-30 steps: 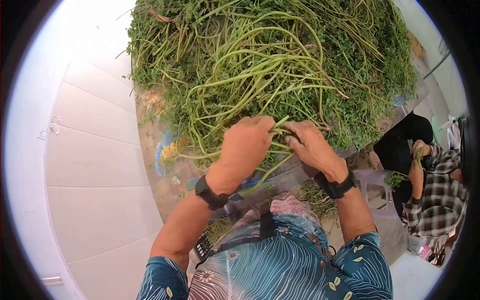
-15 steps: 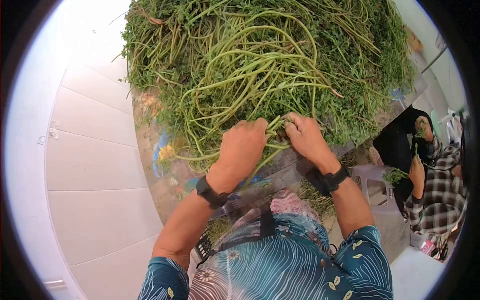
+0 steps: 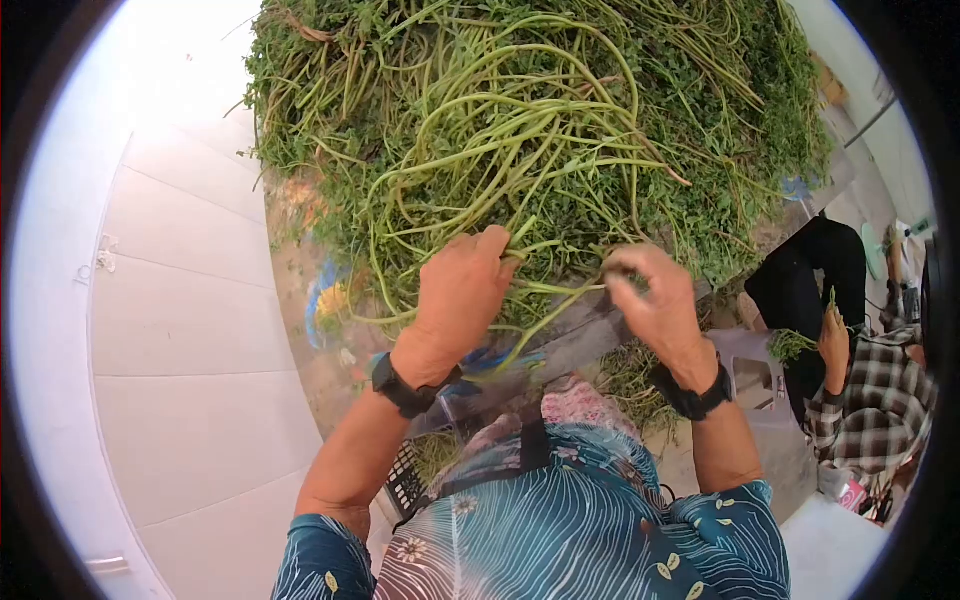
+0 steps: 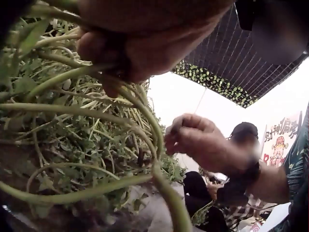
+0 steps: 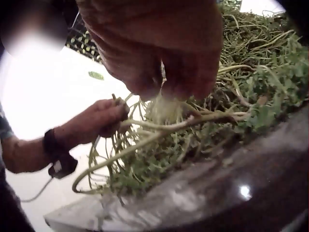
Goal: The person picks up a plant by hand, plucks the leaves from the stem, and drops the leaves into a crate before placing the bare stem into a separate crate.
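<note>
My left hand [image 3: 465, 285] grips a few long green plant stems [image 3: 545, 290] at the near edge of the heap, their cut ends poking out past the thumb. To its right, my right hand [image 3: 655, 300] has its thumb and fingers curled together beside the right ends of these stems. A blurred pale-green bit [image 5: 166, 108] shows at its fingertips in the right wrist view. One forked stem [image 4: 166, 193] hangs below the left hand in the left wrist view. Behind both hands spreads a large heap of leafy green stems [image 3: 520, 130], with long bare ones looped on top.
The heap lies on a paint-marked table [image 3: 335, 370]. A pale panelled surface [image 3: 190, 310] runs along the left. At right, another person in a plaid shirt [image 3: 880, 390] holds some greens near a light plastic stool [image 3: 750, 365]. Loose greens [image 3: 635, 385] lie below the table edge.
The hands were close together on the stems; now the right hand has drawn away right and slightly down, blurred. The left hand has shifted a little left, still gripping stems.
</note>
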The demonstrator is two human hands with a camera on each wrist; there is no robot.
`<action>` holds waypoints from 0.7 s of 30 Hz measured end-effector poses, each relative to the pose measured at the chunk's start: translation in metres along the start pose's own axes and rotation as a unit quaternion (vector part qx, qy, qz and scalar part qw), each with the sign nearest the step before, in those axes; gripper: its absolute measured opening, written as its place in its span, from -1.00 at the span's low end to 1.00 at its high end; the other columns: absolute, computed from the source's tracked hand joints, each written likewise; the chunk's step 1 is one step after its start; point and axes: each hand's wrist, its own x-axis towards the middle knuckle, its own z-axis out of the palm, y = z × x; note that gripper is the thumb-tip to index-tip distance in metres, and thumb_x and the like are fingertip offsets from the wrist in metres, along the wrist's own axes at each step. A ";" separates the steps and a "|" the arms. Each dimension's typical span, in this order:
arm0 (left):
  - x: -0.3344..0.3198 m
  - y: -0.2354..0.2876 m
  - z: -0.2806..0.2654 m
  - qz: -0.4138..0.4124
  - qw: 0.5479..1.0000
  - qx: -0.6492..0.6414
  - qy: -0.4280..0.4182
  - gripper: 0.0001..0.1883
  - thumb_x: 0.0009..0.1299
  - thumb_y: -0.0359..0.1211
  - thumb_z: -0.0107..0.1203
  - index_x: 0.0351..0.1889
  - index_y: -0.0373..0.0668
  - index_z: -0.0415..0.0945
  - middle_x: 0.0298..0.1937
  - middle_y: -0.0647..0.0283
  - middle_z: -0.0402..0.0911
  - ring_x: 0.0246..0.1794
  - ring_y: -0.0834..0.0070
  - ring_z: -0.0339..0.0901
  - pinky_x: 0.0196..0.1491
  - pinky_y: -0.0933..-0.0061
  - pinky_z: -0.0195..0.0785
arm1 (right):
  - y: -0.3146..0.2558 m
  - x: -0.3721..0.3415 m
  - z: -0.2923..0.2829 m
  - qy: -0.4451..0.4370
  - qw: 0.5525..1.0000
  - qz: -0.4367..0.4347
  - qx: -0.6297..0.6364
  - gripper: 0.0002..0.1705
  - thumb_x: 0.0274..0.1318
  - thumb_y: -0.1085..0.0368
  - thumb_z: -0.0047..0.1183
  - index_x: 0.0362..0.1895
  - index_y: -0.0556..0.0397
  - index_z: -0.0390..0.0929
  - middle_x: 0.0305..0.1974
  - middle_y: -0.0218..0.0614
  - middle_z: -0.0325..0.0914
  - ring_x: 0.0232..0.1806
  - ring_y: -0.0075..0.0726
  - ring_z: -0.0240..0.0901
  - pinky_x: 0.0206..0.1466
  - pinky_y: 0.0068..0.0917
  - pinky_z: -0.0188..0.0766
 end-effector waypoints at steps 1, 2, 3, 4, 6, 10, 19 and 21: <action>0.000 0.002 -0.002 -0.005 1.000 -0.003 0.000 -0.74 0.11 -0.40 0.14 -0.30 -0.18 0.31 -0.52 0.10 0.41 -0.43 0.10 0.40 -0.41 0.15 0.23 | 0.005 -0.006 0.003 -0.004 0.997 -0.052 -0.049 -0.73 -0.18 0.41 0.10 -0.26 0.09 0.49 -0.19 -0.15 0.47 -0.15 -0.13 0.41 -0.11 -0.36 0.35; 0.001 0.005 -0.004 -0.004 1.000 0.000 -0.012 -0.75 0.11 -0.40 0.14 -0.30 -0.18 0.31 -0.52 0.11 0.41 -0.43 0.11 0.40 -0.41 0.16 0.23 | 0.009 -0.010 0.006 -0.007 0.990 -0.104 -0.097 -0.73 -0.19 0.40 0.13 -0.28 0.09 0.49 -0.20 -0.17 0.47 -0.16 -0.11 0.40 -0.13 -0.36 0.36; 0.001 0.008 -0.006 -0.002 1.000 0.004 -0.025 -0.76 0.12 -0.39 0.13 -0.30 -0.17 0.32 -0.52 0.11 0.41 -0.43 0.11 0.40 -0.41 0.16 0.24 | 0.012 -0.013 0.010 -0.021 0.988 -0.106 -0.115 -0.70 -0.24 0.38 0.16 -0.28 0.07 0.49 -0.22 -0.20 0.46 -0.16 -0.09 0.37 -0.16 -0.35 0.37; 0.002 0.010 -0.008 0.001 0.999 0.009 -0.037 -0.76 0.12 -0.39 0.13 -0.30 -0.17 0.32 -0.53 0.12 0.41 -0.43 0.11 0.40 -0.41 0.16 0.24 | 0.016 -0.014 0.014 -0.025 0.988 -0.102 -0.111 -0.69 -0.23 0.41 0.15 -0.26 0.08 0.48 -0.23 -0.19 0.45 -0.17 -0.06 0.37 -0.16 -0.32 0.36; 0.002 0.018 -0.009 0.037 0.998 -0.005 -0.057 -0.79 0.14 -0.37 0.11 -0.32 -0.15 0.32 -0.54 0.12 0.42 -0.43 0.12 0.41 -0.41 0.17 0.26 | 0.019 -0.014 0.022 -0.034 0.990 -0.096 -0.100 -0.68 -0.23 0.47 0.13 -0.24 0.10 0.48 -0.23 -0.16 0.44 -0.18 -0.01 0.37 -0.15 -0.26 0.35; 0.000 0.024 0.001 0.087 0.992 -0.014 -0.088 -0.82 0.16 -0.34 0.09 -0.36 -0.13 0.32 -0.55 0.13 0.43 -0.43 0.13 0.42 -0.41 0.17 0.29 | 0.008 -0.007 0.024 -0.038 0.988 -0.098 -0.111 -0.68 -0.23 0.45 0.13 -0.25 0.08 0.46 -0.28 -0.21 0.43 -0.21 -0.04 0.36 -0.20 -0.27 0.35; 0.002 0.018 0.007 0.055 0.989 -0.001 -0.140 -0.84 0.18 -0.31 0.06 -0.42 -0.15 0.34 -0.54 0.09 0.45 -0.44 0.11 0.45 -0.42 0.14 0.29 | 0.002 0.006 0.037 -0.006 0.997 0.017 -0.071 -0.80 -0.08 0.38 -0.04 -0.29 0.14 0.42 -0.38 -0.10 0.46 -0.32 0.03 0.39 -0.25 -0.20 0.33; 0.002 0.023 0.009 0.018 0.988 0.009 -0.156 -0.85 0.18 -0.31 0.06 -0.42 -0.15 0.35 -0.54 0.09 0.45 -0.43 0.11 0.45 -0.42 0.14 0.29 | 0.008 0.009 0.049 0.007 0.996 0.092 -0.022 -0.80 -0.04 0.35 -0.10 -0.29 0.18 0.41 -0.38 -0.05 0.48 -0.33 0.07 0.41 -0.24 -0.18 0.32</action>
